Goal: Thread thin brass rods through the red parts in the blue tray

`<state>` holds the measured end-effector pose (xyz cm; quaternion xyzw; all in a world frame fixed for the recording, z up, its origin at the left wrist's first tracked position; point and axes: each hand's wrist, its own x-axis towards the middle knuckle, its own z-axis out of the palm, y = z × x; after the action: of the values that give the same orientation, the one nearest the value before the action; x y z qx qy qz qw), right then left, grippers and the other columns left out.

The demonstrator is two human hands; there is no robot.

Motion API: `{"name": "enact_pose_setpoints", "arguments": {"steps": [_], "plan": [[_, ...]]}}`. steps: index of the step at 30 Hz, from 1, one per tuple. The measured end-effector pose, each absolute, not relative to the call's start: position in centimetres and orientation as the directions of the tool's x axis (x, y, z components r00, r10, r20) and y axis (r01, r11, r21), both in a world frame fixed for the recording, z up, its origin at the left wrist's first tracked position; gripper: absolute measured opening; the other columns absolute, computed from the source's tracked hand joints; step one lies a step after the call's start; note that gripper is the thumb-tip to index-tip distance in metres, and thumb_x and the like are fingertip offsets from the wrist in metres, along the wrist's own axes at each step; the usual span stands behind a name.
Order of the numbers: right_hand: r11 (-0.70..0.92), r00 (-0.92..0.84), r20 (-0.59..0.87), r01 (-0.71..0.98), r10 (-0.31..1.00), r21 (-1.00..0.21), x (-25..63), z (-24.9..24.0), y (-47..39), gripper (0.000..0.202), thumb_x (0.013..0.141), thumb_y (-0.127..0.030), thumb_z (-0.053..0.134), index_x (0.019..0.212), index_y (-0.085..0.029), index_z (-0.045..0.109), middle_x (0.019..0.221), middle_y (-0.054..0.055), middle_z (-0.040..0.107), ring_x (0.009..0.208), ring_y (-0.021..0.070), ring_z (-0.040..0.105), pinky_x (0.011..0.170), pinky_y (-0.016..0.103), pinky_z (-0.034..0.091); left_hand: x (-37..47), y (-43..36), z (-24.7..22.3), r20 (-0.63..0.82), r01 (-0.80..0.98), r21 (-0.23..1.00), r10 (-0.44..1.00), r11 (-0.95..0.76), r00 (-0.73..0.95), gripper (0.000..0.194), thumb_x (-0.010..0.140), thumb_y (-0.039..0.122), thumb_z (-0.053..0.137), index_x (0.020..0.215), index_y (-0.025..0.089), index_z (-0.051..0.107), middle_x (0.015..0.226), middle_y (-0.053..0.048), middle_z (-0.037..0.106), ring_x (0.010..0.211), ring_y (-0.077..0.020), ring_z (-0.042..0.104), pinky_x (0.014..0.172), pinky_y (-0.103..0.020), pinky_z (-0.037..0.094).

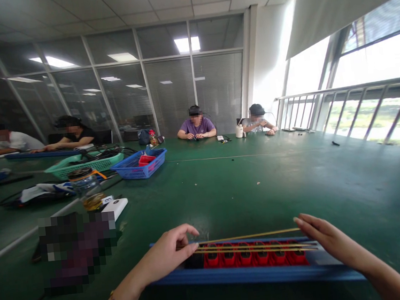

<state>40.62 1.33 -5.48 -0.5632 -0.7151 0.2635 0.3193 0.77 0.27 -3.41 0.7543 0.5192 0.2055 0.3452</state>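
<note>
A long blue tray (261, 274) lies before me with a row of several red cup-like holders (246, 258) in it, dark pieces inside them. Several thin yellowish sticks (255, 247) lie lengthwise across the row. One more stick (250, 235) runs along the far side, between my two hands. At the left ends of the sticks, my left hand (167, 255) has its thumb and index finger apart, the thumb against or just over the sticks. My right hand (323, 233) has its fingers stretched out, the fingertips at the far stick's right end; whether they touch it is unclear.
To the left are a glass jar (86, 189), a white device (115, 209), a blue basket (140, 167) with a red piece inside, and a green basket (81, 167) with cables. Several people sit at the far side of the green table (217, 186).
</note>
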Motion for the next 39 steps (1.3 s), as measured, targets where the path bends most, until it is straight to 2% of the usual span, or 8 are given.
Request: {"name": "enact_pose_setpoints", "arguments": {"steps": [6,13,17,22,27,29,32,39], "plan": [[0.150,-0.021,0.172,0.601,0.985,-0.785,43.1,-4.6,1.2,0.041,0.075,-0.059,0.046,0.064,-0.021,0.054,0.057,0.000,0.051,0.059,0.0163,0.049,0.054,0.023,0.042,0.6,0.3,-3.9,-0.063,0.595,0.783,0.929,-0.180,0.364,0.044,0.079,0.042,0.047,0.116,0.023,0.033,0.065,0.007,0.050,0.059,-0.0110,0.050,0.053,-0.019,0.036],[0.170,-0.113,0.127,0.614,0.985,-0.771,43.0,-6.1,3.6,0.040,0.082,-0.055,0.037,0.063,-0.020,0.042,0.056,-0.004,0.038,0.054,0.0124,0.039,0.054,0.023,0.038,0.6,0.2,-3.8,-0.065,0.611,0.771,0.932,-0.179,0.356,0.029,0.078,0.043,0.046,0.096,0.021,0.039,0.066,0.006,0.052,0.059,-0.0107,0.050,0.054,-0.019,0.037],[0.264,-0.232,0.142,0.677,0.962,-0.687,41.5,-6.9,5.6,0.037,0.082,-0.053,0.040,0.066,-0.020,0.047,0.058,-0.004,0.040,0.055,0.0116,0.040,0.053,0.022,0.036,0.7,0.3,-3.6,-0.039,0.648,0.732,0.937,-0.210,0.348,0.025,0.078,0.044,0.046,0.083,0.019,0.045,0.068,0.003,0.054,0.062,-0.0115,0.050,0.055,-0.019,0.036],[0.408,-0.425,0.091,0.754,0.900,-0.515,39.7,-6.1,7.7,0.033,0.080,-0.048,0.045,0.068,-0.019,0.055,0.060,-0.003,0.051,0.055,0.0117,0.044,0.052,0.022,0.036,0.6,0.3,-3.3,-0.017,0.690,0.679,0.934,-0.251,0.356,0.032,0.078,0.048,0.045,0.075,0.017,0.053,0.068,0.002,0.054,0.063,-0.0125,0.050,0.054,-0.020,0.036],[0.525,-0.536,0.084,0.764,0.840,-0.375,37.9,-6.0,9.7,0.016,0.078,-0.028,0.049,0.078,-0.020,0.063,0.072,0.002,0.063,0.066,0.0153,0.055,0.062,0.025,0.041,0.1,0.1,-2.6,-0.045,0.686,0.686,0.928,-0.241,0.370,0.034,0.079,0.048,0.044,0.076,0.016,0.057,0.069,0.002,0.056,0.064,-0.0129,0.051,0.056,-0.020,0.037],[0.560,-0.566,0.089,0.759,0.820,-0.334,37.4,-6.4,10.4,0.017,0.077,-0.020,0.047,0.082,-0.021,0.063,0.076,0.002,0.064,0.070,0.0154,0.057,0.066,0.025,0.042,-0.1,0.0,-2.4,-0.061,0.684,0.689,0.921,-0.240,0.385,0.031,0.078,0.045,0.047,0.077,0.017,0.057,0.070,0.002,0.057,0.064,-0.0128,0.052,0.056,-0.020,0.038],[0.568,-0.564,0.115,0.760,0.818,-0.314,37.0,-7.5,10.9,0.021,0.077,-0.016,0.045,0.086,-0.021,0.063,0.080,0.003,0.063,0.072,0.0150,0.057,0.067,0.024,0.043,-0.1,-0.1,-2.0,-0.062,0.694,0.671,0.912,-0.263,0.405,0.025,0.078,0.041,0.049,0.079,0.018,0.059,0.074,0.001,0.060,0.068,-0.0131,0.054,0.060,-0.020,0.039],[0.573,-0.555,0.152,0.763,0.818,-0.299,37.4,-8.8,11.0,0.025,0.079,-0.014,0.043,0.093,-0.023,0.062,0.084,0.004,0.059,0.075,0.0152,0.057,0.070,0.025,0.044,0.4,-0.5,-0.9,0.014,0.773,0.520,0.909,-0.363,0.417,0.019,0.080,0.033,0.048,0.077,0.022,0.064,0.082,0.002,0.062,0.077,-0.0128,0.055,0.070,-0.020,0.038]]}}
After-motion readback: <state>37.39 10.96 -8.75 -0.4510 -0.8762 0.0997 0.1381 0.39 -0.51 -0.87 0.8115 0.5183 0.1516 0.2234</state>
